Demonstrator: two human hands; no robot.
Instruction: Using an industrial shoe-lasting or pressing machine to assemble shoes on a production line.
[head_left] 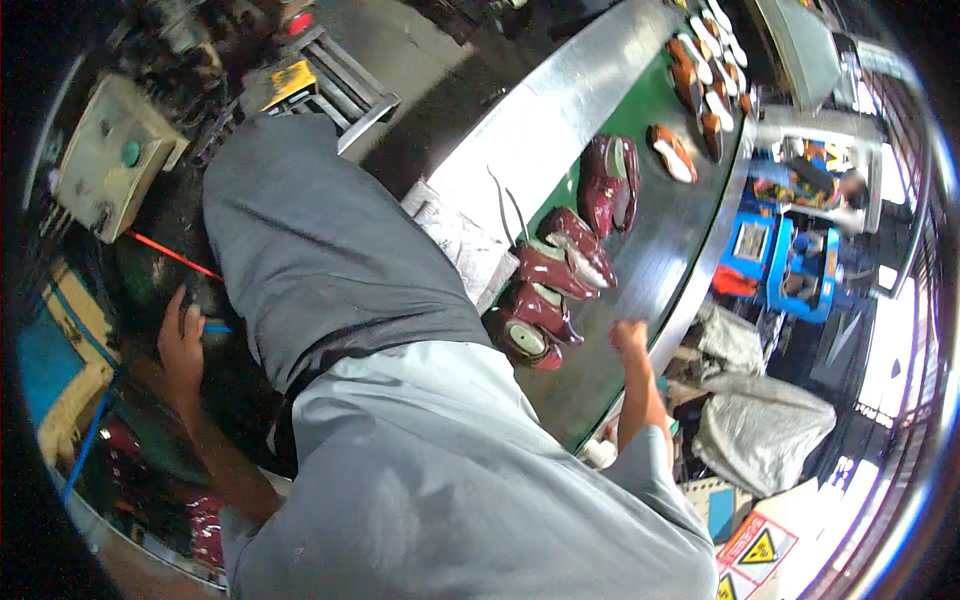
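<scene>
On the green conveyor belt (pixel 640 100), four dark red shoes (pixel 545 300) lie just beside the clenched, empty right hand (pixel 628 335), with a fifth pair-like dark red shoe (pixel 608 185) farther along and several brown shoes (pixel 690 80) beyond. The left hand (pixel 180 345) hangs low by dark machinery, fingers curled; whether it grips anything I cannot tell. The person's grey trousers and shirt hide much of the floor.

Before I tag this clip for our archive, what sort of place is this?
Most likely a shoe factory line. A long green conveyor belt carries dark red shoes and brown ones in a row, and a control box with a green button stands beside it.
</scene>
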